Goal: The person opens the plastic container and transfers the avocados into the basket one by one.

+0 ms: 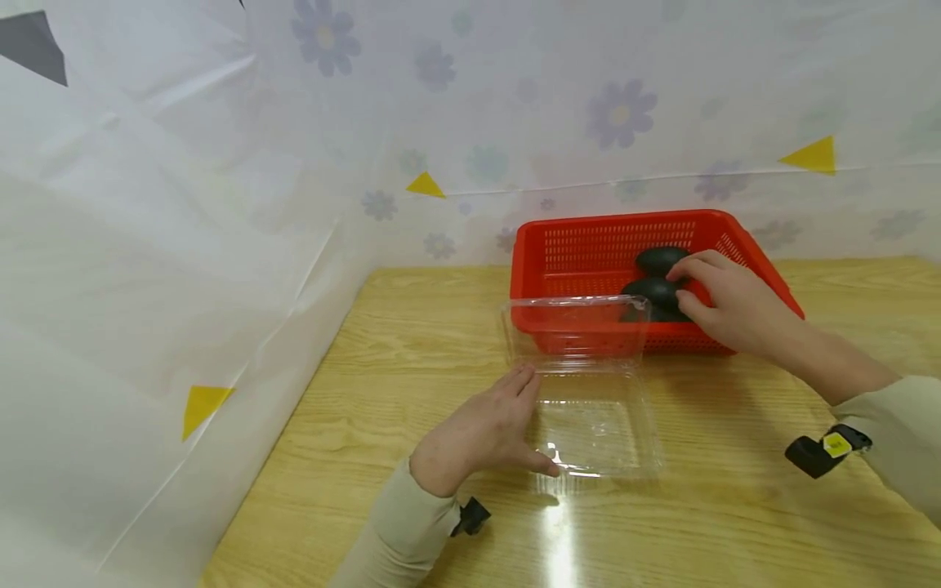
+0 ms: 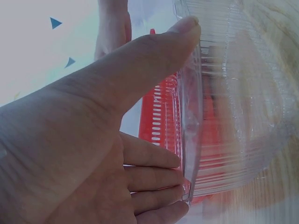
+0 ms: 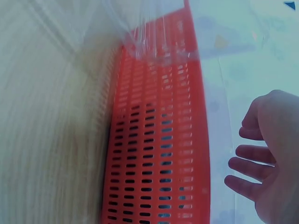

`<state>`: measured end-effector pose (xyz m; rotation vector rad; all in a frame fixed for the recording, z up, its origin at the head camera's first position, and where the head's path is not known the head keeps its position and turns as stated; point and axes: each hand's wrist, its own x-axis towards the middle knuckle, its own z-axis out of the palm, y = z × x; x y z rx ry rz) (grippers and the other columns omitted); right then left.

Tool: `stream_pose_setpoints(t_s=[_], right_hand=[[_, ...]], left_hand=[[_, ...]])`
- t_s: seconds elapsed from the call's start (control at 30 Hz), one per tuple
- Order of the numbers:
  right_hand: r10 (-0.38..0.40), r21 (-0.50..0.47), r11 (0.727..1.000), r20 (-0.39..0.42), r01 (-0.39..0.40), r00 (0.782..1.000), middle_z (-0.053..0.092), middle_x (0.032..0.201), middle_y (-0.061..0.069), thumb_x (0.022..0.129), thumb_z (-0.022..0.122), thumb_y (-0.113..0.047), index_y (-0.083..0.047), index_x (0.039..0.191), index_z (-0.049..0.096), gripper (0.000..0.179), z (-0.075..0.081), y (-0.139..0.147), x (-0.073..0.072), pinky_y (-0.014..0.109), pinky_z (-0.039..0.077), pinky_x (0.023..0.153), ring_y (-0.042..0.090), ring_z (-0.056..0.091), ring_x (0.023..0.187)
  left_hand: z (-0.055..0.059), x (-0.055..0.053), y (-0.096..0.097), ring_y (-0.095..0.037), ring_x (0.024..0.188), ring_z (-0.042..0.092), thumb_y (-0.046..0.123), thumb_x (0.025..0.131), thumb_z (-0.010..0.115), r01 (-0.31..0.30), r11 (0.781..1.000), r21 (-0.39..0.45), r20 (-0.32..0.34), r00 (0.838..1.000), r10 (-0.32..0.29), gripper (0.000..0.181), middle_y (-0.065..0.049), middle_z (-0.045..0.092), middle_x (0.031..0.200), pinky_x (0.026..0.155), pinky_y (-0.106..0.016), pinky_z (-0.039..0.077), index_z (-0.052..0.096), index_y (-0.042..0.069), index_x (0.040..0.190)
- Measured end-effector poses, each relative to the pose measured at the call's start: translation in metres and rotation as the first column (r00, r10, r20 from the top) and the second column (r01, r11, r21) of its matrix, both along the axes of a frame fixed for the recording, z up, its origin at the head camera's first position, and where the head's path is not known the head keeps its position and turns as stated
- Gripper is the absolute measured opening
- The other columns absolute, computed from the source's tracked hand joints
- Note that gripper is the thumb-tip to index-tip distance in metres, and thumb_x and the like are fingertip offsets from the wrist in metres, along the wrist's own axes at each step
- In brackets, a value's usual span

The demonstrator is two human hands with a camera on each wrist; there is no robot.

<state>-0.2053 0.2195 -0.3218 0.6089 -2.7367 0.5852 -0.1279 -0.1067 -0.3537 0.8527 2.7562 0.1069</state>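
Note:
My left hand (image 1: 488,429), fingers straight, rests at the left edge of an open clear plastic clamshell box (image 1: 595,433). In the left wrist view its thumb and fingertips spread along the box's rim (image 2: 191,126). The box's raised lid (image 1: 573,331) leans at the front of a red basket (image 1: 706,219). My right hand (image 1: 724,298) reaches over that basket with bent fingers, its fingertips right at the dark, oval avocados (image 1: 653,291). The right wrist view shows this hand (image 3: 266,158) above the basket rim with loosely bent fingers and nothing between them.
The wooden table (image 1: 353,392) runs under the box and basket. A flower-patterned white sheet (image 1: 515,106) hangs behind, and white sheeting (image 1: 147,286) slopes along the left side. Yellow triangular markers (image 1: 206,408) are stuck on the sheets.

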Motion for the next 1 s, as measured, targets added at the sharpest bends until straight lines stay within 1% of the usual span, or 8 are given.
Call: stream_pose_setpoints(t_s=[0.13, 0.27, 0.43, 0.53, 0.67, 0.8, 0.93, 1.0], right_hand=[[0.036, 0.018, 0.999, -0.075, -0.035, 0.997, 0.058, 0.114, 0.015, 0.088, 0.067, -0.004, -0.003, 0.111, 0.063, 0.023, -0.001, -0.003, 0.015, 0.044, 0.053, 0.077, 0.027, 0.057, 0.093], [0.07, 0.033, 0.997, -0.141, -0.066, 0.988, 0.058, 0.106, 0.009, 0.085, 0.07, -0.002, -0.005, 0.106, 0.065, 0.023, -0.005, -0.005, 0.029, 0.03, 0.05, 0.067, 0.018, 0.057, 0.082], [0.099, 0.04, 0.995, -0.175, -0.093, 0.98, 0.058, 0.102, 0.0, 0.082, 0.073, -0.002, -0.01, 0.104, 0.066, 0.025, -0.009, -0.007, 0.046, 0.019, 0.046, 0.065, 0.008, 0.051, 0.077], [0.134, 0.05, 0.991, -0.196, -0.126, 0.971, 0.058, 0.102, -0.003, 0.08, 0.076, -0.002, -0.012, 0.105, 0.066, 0.029, -0.013, -0.009, 0.055, 0.016, 0.047, 0.064, 0.005, 0.051, 0.077], [0.153, 0.041, 0.988, -0.207, -0.148, 0.966, 0.058, 0.105, -0.006, 0.078, 0.078, -0.002, -0.016, 0.105, 0.066, 0.033, -0.017, -0.012, 0.068, 0.012, 0.046, 0.066, 0.003, 0.052, 0.08], [0.19, 0.02, 0.982, -0.181, -0.19, 0.965, 0.057, 0.109, -0.008, 0.079, 0.077, -0.002, -0.019, 0.107, 0.064, 0.035, -0.023, -0.021, 0.081, 0.011, 0.045, 0.071, 0.003, 0.053, 0.086], [0.248, 0.026, 0.969, -0.153, -0.247, 0.957, 0.057, 0.114, -0.008, 0.079, 0.077, -0.005, -0.02, 0.113, 0.063, 0.039, -0.033, -0.033, 0.091, 0.01, 0.044, 0.084, 0.006, 0.056, 0.097], [0.278, 0.046, 0.961, -0.135, -0.274, 0.951, 0.057, 0.119, -0.007, 0.079, 0.079, -0.009, -0.02, 0.118, 0.062, 0.043, -0.039, -0.04, 0.095, 0.015, 0.048, 0.089, 0.009, 0.057, 0.105]], left_hand=[[0.0, 0.001, 0.0, -0.025, 0.155, 0.014, 0.068, 0.074, 0.073, 0.004, 1.0, -0.002, -0.004, 1.0, -0.004, 0.119, -0.014, 0.017, 0.166, 0.124, -0.035, 0.02, 0.018, 0.002, 0.157], [0.001, 0.001, 0.0, -0.026, 0.155, 0.015, 0.067, 0.075, 0.074, 0.012, 1.0, 0.004, -0.015, 1.0, -0.012, 0.119, -0.014, 0.018, 0.165, 0.124, -0.035, 0.02, 0.019, 0.001, 0.157], [0.0, 0.001, -0.001, -0.025, 0.155, 0.014, 0.066, 0.075, 0.075, -0.003, 1.0, 0.024, 0.002, 1.0, 0.003, 0.119, -0.013, 0.018, 0.165, 0.124, -0.035, 0.021, 0.019, 0.002, 0.157], [0.0, 0.001, -0.001, -0.024, 0.155, 0.014, 0.065, 0.075, 0.075, -0.011, 0.999, 0.031, 0.01, 1.0, 0.011, 0.118, -0.013, 0.017, 0.166, 0.124, -0.035, 0.02, 0.019, 0.002, 0.158], [0.0, 0.001, 0.0, -0.025, 0.155, 0.015, 0.065, 0.074, 0.076, -0.002, 1.0, 0.031, -0.001, 1.0, 0.002, 0.118, -0.013, 0.017, 0.165, 0.124, -0.035, 0.021, 0.02, 0.002, 0.157], [0.0, 0.002, 0.0, -0.026, 0.155, 0.015, 0.066, 0.074, 0.076, 0.003, 1.0, 0.029, -0.008, 1.0, -0.003, 0.119, -0.014, 0.018, 0.165, 0.124, -0.035, 0.02, 0.02, 0.001, 0.157], [-0.001, 0.002, 0.0, -0.026, 0.155, 0.015, 0.066, 0.074, 0.076, 0.001, 1.0, 0.026, -0.011, 1.0, 0.0, 0.119, -0.014, 0.018, 0.165, 0.124, -0.035, 0.02, 0.02, 0.001, 0.157], [-0.001, 0.002, 0.0, -0.026, 0.155, 0.014, 0.066, 0.074, 0.076, 0.0, 1.0, 0.027, -0.011, 1.0, 0.0, 0.119, -0.014, 0.018, 0.165, 0.124, -0.035, 0.019, 0.02, 0.001, 0.157]])
